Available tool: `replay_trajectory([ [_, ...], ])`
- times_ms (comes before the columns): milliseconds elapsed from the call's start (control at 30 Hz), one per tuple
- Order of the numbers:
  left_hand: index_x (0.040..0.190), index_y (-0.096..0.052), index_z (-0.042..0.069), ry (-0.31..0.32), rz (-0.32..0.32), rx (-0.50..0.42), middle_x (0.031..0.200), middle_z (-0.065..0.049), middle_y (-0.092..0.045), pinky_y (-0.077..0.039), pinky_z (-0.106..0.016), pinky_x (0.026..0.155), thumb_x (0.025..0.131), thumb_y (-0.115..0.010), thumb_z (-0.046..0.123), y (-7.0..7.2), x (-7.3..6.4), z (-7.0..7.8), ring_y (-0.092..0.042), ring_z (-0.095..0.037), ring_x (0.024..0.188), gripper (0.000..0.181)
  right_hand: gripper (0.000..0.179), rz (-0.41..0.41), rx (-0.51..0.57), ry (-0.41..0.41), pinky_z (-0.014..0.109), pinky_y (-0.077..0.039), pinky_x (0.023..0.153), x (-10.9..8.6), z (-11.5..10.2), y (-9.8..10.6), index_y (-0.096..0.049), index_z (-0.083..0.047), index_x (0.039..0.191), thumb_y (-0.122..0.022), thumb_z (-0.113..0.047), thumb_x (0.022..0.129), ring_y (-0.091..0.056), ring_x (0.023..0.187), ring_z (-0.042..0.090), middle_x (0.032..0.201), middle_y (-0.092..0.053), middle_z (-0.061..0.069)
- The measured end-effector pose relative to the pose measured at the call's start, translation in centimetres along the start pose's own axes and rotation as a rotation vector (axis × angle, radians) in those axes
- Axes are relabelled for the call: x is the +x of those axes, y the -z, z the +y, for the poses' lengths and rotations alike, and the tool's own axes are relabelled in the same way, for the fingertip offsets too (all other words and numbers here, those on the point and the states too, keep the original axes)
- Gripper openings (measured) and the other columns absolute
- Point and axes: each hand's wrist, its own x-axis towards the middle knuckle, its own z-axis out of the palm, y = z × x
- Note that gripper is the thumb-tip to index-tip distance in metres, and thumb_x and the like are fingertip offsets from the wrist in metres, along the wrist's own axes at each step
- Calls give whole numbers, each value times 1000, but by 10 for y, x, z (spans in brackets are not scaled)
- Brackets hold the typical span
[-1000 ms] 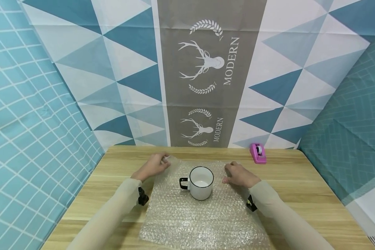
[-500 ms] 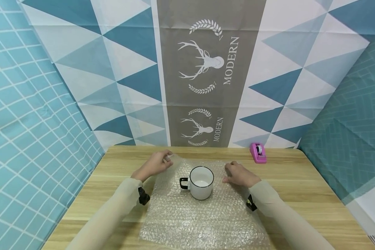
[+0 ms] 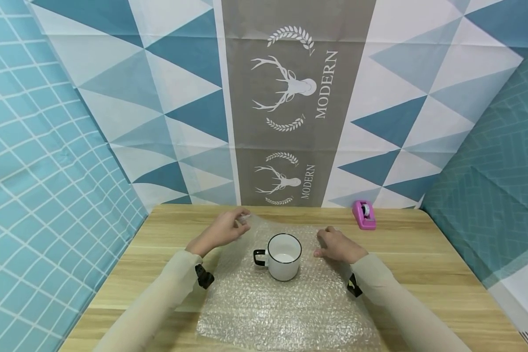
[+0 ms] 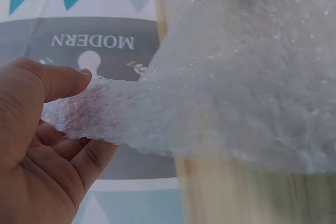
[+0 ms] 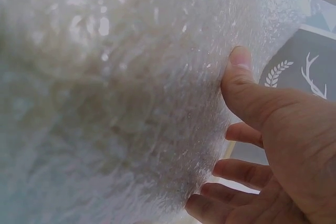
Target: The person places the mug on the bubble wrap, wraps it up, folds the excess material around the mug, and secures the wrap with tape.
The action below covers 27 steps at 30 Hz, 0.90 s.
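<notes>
A white enamel mug (image 3: 283, 264) with a black rim and black handle stands upright on a sheet of bubble wrap (image 3: 286, 313), handle toward the left. My left hand (image 3: 223, 230) holds the sheet's far left corner, which is lifted off the table. In the left wrist view the thumb of this hand (image 4: 44, 145) lies over the bubble wrap (image 4: 136, 114) with the fingers beneath it. On the far right side, my right hand (image 3: 338, 245) touches the sheet's edge. The right wrist view shows its relaxed fingertips (image 5: 241, 59) along the bubble wrap (image 5: 131, 87), thumb and fingers apart.
Behind the right hand, a pink tape dispenser (image 3: 364, 215) stands near the back edge of the wooden table (image 3: 422, 264). A patterned cloth (image 3: 286, 98) hangs upright right behind the table, with blue tiled cloth (image 3: 57, 161) at the left.
My left hand has moved slightly up and to the right, raising the bubble wrap's corner and drawing it inward. The mug and my right hand have stayed put.
</notes>
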Motion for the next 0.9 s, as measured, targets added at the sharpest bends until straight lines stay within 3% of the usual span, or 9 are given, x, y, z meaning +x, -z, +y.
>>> replay_trajectory([
  [233, 133, -59, -4, -41, 1, 6, 104, -16, -73, -58, -22, 61, 99, -68, 9, 4, -3, 21, -72, -15, 72, 38, 68, 0, 3, -6, 63, -46, 109, -1, -1, 1, -54, 2, 142, -75, -38, 92, -51, 132, 52, 144, -48, 35],
  [500, 130, -61, -3, -132, 44, 77, 105, -14, -74, -58, -22, 66, 97, -70, 9, 6, -4, 36, -71, -16, 82, 36, 67, 10, 1, 14, 63, -46, 109, -3, -2, 2, -55, 3, 141, -76, -38, 92, -52, 130, 52, 143, -48, 36],
  [900, 129, -60, -3, -222, 46, 156, 100, -11, -75, -59, -19, 71, 98, -68, 6, 6, -2, 51, -74, -19, 87, 33, 66, -5, 1, -10, 62, -46, 109, -3, -4, 1, -54, 2, 142, -75, -37, 93, -51, 132, 51, 143, -49, 34],
])
